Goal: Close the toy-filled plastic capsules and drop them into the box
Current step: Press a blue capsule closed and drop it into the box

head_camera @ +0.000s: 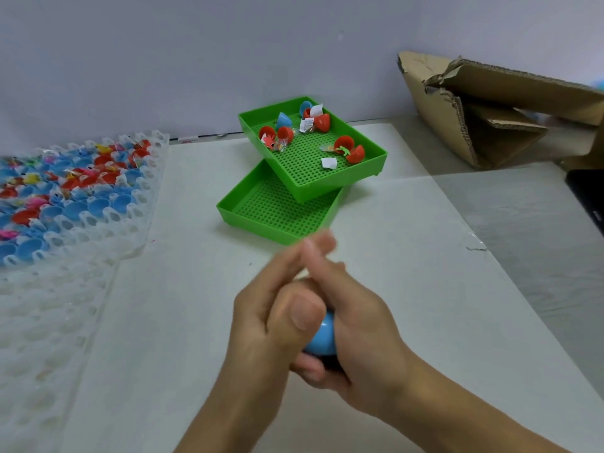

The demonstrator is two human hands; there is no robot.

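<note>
Both my hands are clasped together around a blue capsule (322, 338) low in the middle of the table. My left hand (261, 308) wraps it from the left with the thumb pressed on top. My right hand (356, 325) cups it from the right and below. Only a small blue patch of the capsule shows between the palms. The cardboard box (483, 103) lies open at the back right. A clear tray (140, 197) on the left holds several red and blue capsule halves with toys.
Two green perforated trays sit behind my hands: the upper tray (330, 188) holds loose red and blue halves, toys and paper slips, and rests askew on the lower tray (248, 217). A second clear tray (49, 322) lies at front left. A dark object (588, 197) is at the right edge.
</note>
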